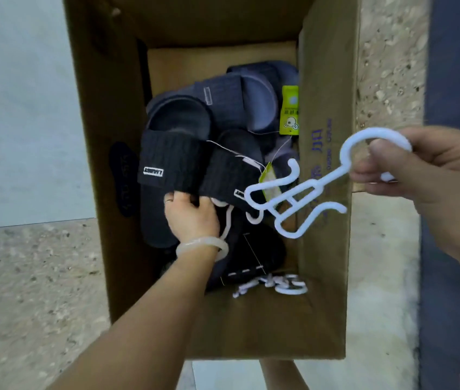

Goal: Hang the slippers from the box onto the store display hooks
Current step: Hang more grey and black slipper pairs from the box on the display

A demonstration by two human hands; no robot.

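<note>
A tall cardboard box (324, 249) stands open on the floor below me. Inside lie a pair of black slippers (172, 161) with ribbed straps and a pair of blue-grey slippers (240, 99) behind them. My left hand (192, 218) reaches into the box and grips the front edge of the black slippers' straps. My right hand (420, 164) is raised over the box's right wall and pinches the hook end of a white plastic slipper hanger (302, 192). More white hangers (279, 284) lie loose in the near corner of the box.
A yellow-green tag (290, 111) hangs by the box's right wall. Speckled stone floor (26, 277) surrounds the box. A pale wall (12, 108) stands to the left, and a dark strip (454, 66) runs along the right edge.
</note>
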